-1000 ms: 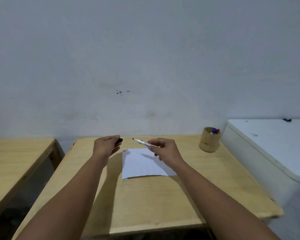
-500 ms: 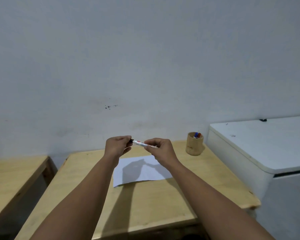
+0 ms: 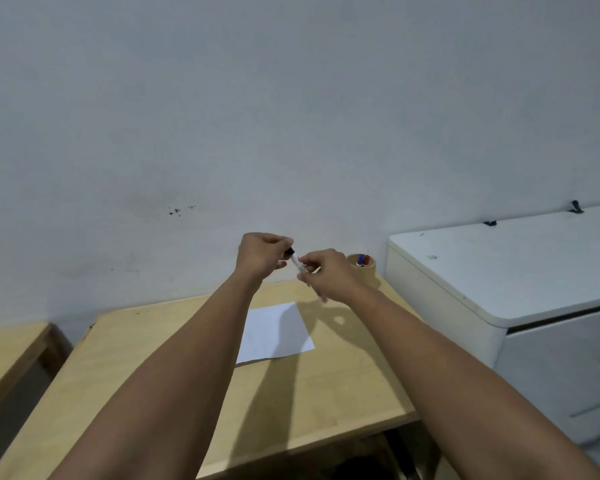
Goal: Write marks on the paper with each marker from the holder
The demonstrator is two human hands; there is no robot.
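My two hands meet in the air above the back of the wooden table (image 3: pixel 326 403). My right hand (image 3: pixel 329 275) pinches the white barrel of a marker (image 3: pixel 297 262). My left hand (image 3: pixel 262 254) is closed around its black cap (image 3: pixel 289 251), which sits on the marker's end. A white sheet of paper (image 3: pixel 278 332) lies flat on the table below my hands, partly hidden by my left forearm. A round wooden holder (image 3: pixel 368 270) stands at the table's back right corner with a blue and a red marker (image 3: pixel 362 260) in it, half hidden by my right hand.
A white cabinet (image 3: pixel 520 271) stands right of the table, its top higher than the tabletop. A second wooden table (image 3: pixel 7 355) is at the left, with a gap between the two. A grey wall rises just behind the table.
My hands came together and rose. The cap, held apart from the bare marker tip a second ago, now sits on the marker. The view swung upward and to the right.
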